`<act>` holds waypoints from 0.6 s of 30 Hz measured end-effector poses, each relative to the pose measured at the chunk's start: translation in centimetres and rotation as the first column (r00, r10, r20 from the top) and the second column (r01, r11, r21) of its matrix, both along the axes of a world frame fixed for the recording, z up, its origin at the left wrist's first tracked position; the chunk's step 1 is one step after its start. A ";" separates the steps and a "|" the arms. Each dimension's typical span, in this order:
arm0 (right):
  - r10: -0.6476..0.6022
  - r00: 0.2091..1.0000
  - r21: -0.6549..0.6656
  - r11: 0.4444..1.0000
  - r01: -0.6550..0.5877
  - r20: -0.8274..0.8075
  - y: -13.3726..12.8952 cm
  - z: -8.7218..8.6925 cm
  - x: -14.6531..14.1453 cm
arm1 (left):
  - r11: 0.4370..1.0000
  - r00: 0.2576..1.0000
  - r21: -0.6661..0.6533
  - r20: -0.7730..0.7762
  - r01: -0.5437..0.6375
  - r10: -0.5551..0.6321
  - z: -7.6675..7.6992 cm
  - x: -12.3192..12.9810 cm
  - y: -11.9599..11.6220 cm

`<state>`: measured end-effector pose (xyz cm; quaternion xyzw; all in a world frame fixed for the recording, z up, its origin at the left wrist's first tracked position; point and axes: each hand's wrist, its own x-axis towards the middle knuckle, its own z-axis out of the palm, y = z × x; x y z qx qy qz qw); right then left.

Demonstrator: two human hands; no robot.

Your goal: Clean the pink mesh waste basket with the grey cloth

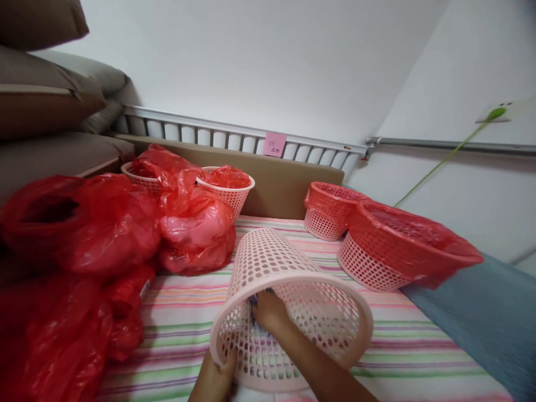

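A pale pink perforated plastic basket [268, 245] lies tipped on its side on a striped sheet, its round mouth facing me. My left hand [220, 373] grips the lower left of its rim, with the thumb just inside and the other fingers hidden. Reaching in through the mouth, my right hand [270, 312] is closed on a bluish patterned cloth [254, 315], pressed near the inner left wall. Part of the cloth is hidden by the fingers and the basket.
Red plastic bags [113, 223] pile up on the left, near two baskets [234, 195] holding red plastic. Two red-lined baskets [377, 262] stand at the right. Brown cushions [46, 106] are stacked at the upper left. A radiator [188, 134] with a pink note [274, 144] runs behind.
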<state>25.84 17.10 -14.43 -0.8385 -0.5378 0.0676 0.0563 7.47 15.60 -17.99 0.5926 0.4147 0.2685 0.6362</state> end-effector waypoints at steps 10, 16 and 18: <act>0.125 0.992 -0.179 0.976 -0.121 0.008 -10.6 0.6 -5.7 | 1.000 0.999 0.012 0.048 -0.011 0.010 1.3 0.0 -0.4; 0.027 0.994 -0.069 0.997 -0.019 0.110 -3.5 0.9 -3.1 | 0.998 0.999 -0.047 0.013 0.035 -0.035 0.2 0.3 0.0; -0.001 0.996 -0.030 1.000 0.003 0.092 -0.6 0.7 -1.9 | 0.997 1.000 -0.074 -0.008 0.026 -0.026 -0.2 0.4 0.0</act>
